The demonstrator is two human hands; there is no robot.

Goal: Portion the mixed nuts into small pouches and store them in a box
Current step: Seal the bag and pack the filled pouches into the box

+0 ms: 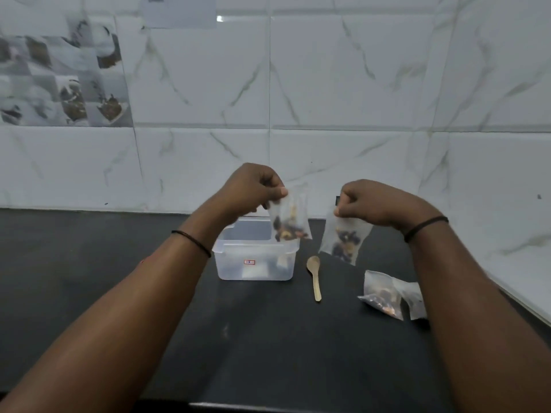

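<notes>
While both arms stretch out over the dark table (pixel 89 263), the left hand (pixel 253 186) sits furthest left of the action, raised above the far rim of a clear plastic box (pixel 255 257). Its thumb and curled fingers pinch the top edge of a small translucent pouch (pixel 290 219), which hangs free with a dark clump of mixed nuts settled in its bottom; the pouch dangles over the box's open top, toward its right side. The box stands lidless on the table, a small red-and-white sticker on its near wall, and some pale shapes show blurrily through its lower part; I cannot tell what they are. Just right of the box a small wooden spoon (pixel 315 275) lies flat, bowl toward the wall. Above and right of the spoon, the right hand (pixel 369 201) is clenched on the top of a second pouch of nuts (pixel 346 239), hanging clear of the table. Nearer and further right, beside the right forearm, a filled pouch (pixel 383 295) lies on the table with another pale pouch (pixel 416 299) touching it. Each wrist wears a thin dark band.
</notes>
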